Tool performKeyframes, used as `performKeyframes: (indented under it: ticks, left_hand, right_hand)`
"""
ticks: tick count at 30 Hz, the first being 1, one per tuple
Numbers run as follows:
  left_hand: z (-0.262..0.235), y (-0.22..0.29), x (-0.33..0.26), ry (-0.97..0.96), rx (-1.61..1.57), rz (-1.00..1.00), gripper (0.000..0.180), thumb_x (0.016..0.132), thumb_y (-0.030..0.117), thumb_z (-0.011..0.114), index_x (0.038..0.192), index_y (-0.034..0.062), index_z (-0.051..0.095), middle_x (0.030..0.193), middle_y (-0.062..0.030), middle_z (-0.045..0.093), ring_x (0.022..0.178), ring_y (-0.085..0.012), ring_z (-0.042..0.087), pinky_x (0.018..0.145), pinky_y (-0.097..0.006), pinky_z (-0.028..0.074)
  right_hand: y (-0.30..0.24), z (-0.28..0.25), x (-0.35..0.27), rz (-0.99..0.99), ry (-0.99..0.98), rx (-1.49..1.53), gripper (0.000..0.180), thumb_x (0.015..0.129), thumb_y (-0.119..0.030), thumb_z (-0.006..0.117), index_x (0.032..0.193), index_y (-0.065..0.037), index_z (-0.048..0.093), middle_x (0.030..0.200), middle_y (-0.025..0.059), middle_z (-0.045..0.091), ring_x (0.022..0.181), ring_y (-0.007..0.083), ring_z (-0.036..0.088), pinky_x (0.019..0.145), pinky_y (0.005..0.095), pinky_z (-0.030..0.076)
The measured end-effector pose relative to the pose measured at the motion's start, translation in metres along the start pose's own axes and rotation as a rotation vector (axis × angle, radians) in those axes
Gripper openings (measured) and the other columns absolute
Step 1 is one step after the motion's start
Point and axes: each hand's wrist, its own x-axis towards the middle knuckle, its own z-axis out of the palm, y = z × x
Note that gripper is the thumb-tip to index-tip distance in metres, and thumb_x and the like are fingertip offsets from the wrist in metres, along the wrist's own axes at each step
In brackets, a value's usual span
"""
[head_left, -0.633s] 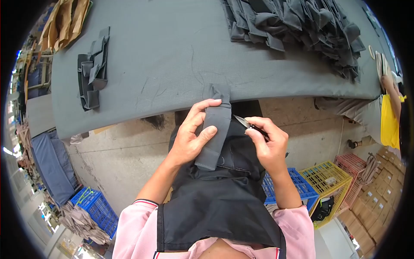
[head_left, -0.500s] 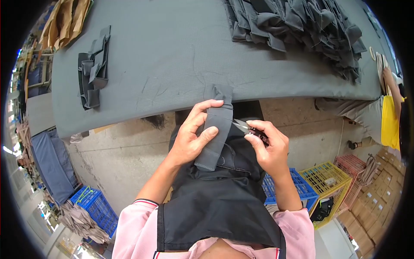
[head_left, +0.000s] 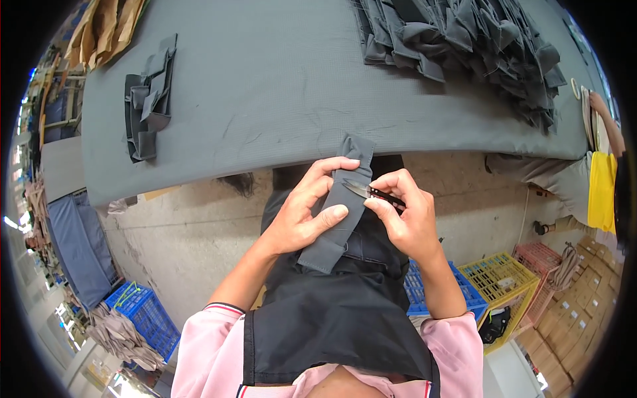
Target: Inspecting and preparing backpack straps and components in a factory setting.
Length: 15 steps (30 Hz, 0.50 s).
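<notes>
My left hand (head_left: 310,209) grips a dark grey sewn fabric strip (head_left: 342,215) at the table's near edge, its thumb on the front and fingers along its left side. The strip's upper end rests against the table edge and its lower end hangs over my black apron (head_left: 332,331). Closed around small black-handled thread snips (head_left: 385,197), my right hand (head_left: 409,215) holds their metal blades over the strip's upper right part. Whether the blade tips touch the cloth I cannot tell.
Grey cloth covers the table (head_left: 252,86). A big heap of grey fabric pieces (head_left: 464,53) lies far right, a few folded pieces (head_left: 149,103) at left. Below stand blue (head_left: 149,322) and yellow crates (head_left: 501,282). Another person's arm (head_left: 607,119) shows at right.
The snips have moved left and slightly up, from beside the strip's right edge to over its face. The strip has shifted a little and tilts more to the right at its top.
</notes>
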Motion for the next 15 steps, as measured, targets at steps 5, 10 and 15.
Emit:
performKeyframes:
  ticks: [5,10,15]
  left_hand:
    - [-0.005,0.001,-0.002,0.004,0.012,-0.009,0.043,0.079,0.031,0.064,0.108,-0.0007,0.059,0.135,-0.0165,0.039,0.125,-0.0267,0.036,0.103,-0.041,0.029]
    - [0.000,0.000,0.011,0.025,-0.115,-0.048,0.050,0.073,0.027,0.069,0.108,-0.0037,0.050,0.140,-0.0151,0.028,0.123,-0.0252,0.036,0.100,-0.037,0.031]
    - [0.001,0.003,0.014,-0.051,-0.020,-0.081,0.082,0.065,0.041,0.077,0.121,-0.0057,0.039,0.146,-0.0150,0.007,0.127,-0.0305,0.028,0.102,-0.044,0.032]
  right_hand:
    - [0.011,0.009,-0.008,-0.017,0.134,0.088,0.017,0.078,-0.001,0.066,0.090,0.000,0.055,0.074,0.0072,0.063,0.065,0.0130,0.062,0.059,0.0243,0.048]
    - [0.017,0.014,-0.007,0.182,0.081,0.391,0.015,0.082,0.002,0.062,0.094,0.001,0.054,0.082,0.0052,0.061,0.074,0.0069,0.057,0.066,0.0207,0.045]
    - [0.007,0.019,-0.020,0.158,0.158,0.513,0.025,0.083,0.001,0.061,0.105,0.000,0.048,0.086,0.0052,0.058,0.081,0.0075,0.055,0.073,0.0212,0.045]
